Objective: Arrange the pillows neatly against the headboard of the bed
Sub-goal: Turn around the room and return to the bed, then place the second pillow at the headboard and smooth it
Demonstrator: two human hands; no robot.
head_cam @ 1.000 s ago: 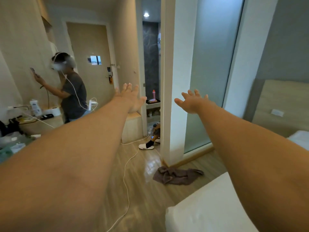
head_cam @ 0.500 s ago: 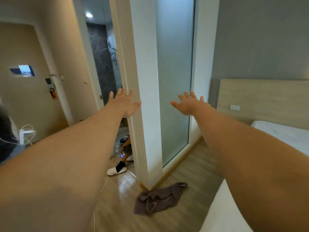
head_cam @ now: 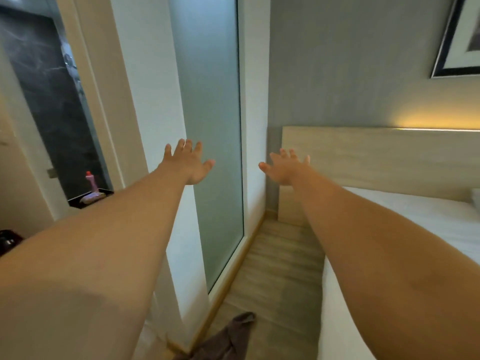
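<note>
Both my arms stretch straight out in front of me. My left hand (head_cam: 187, 162) is open, fingers spread, in front of the frosted glass panel (head_cam: 213, 126). My right hand (head_cam: 285, 166) is open too, held before the left end of the light wooden headboard (head_cam: 376, 157). Neither hand holds anything. The bed (head_cam: 426, 216) with its white sheet lies at the right, under my right forearm. A sliver of a white pillow (head_cam: 475, 196) shows at the right edge against the headboard; the rest is out of view.
A brown towel (head_cam: 228, 339) lies crumpled on the wooden floor (head_cam: 280, 268) between bed and glass wall. A white pillar (head_cam: 145, 100) stands left of the glass. A pink bottle (head_cam: 91, 181) sits on a dark shelf in the bathroom doorway. A framed picture (head_cam: 462, 40) hangs above the bed.
The view has swung right, from the room door and another person toward the bed and headboard. Both hands stay outstretched and open. The towel has slid to the bottom edge.
</note>
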